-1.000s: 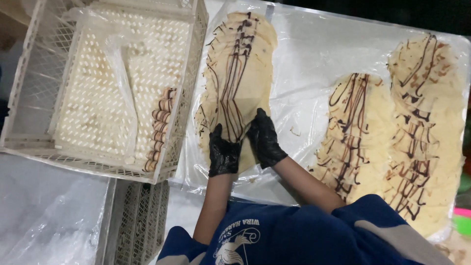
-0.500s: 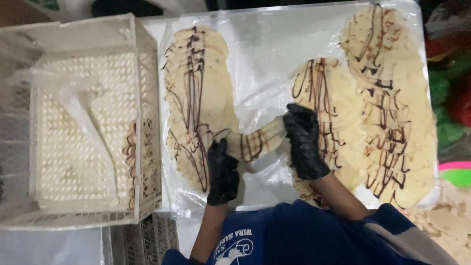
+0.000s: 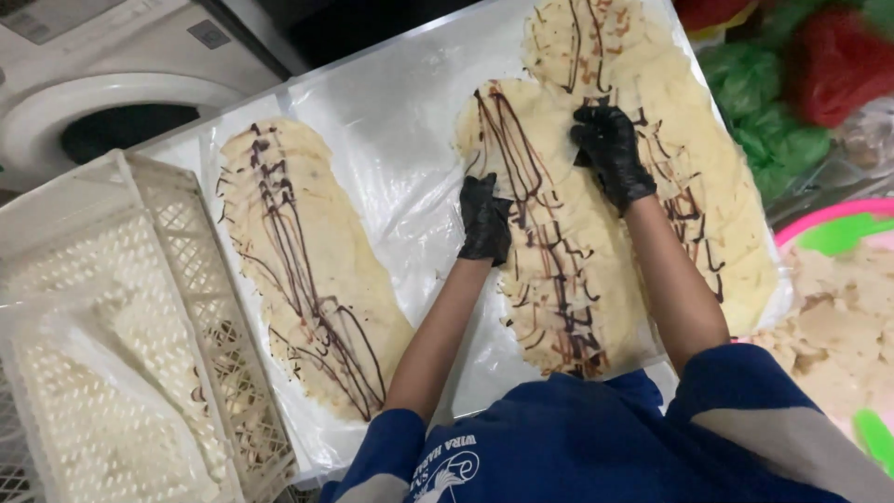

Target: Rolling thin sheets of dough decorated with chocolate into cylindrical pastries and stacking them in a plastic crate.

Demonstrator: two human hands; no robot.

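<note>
Resting flat, both gloved hands flank the middle row of wafers (image 3: 559, 242) at frame centre: left hand (image 3: 485, 219) curled against its left edge, right hand (image 3: 610, 154) spread on its upper right. Half a second ago they gripped a lifted stack between rows.

Crate (image 3: 112, 373): cut off at left and bottom edges | far-right wafer row (image 3: 652, 112): top cropped | pink bowl (image 3: 838, 224): mostly out of frame
</note>
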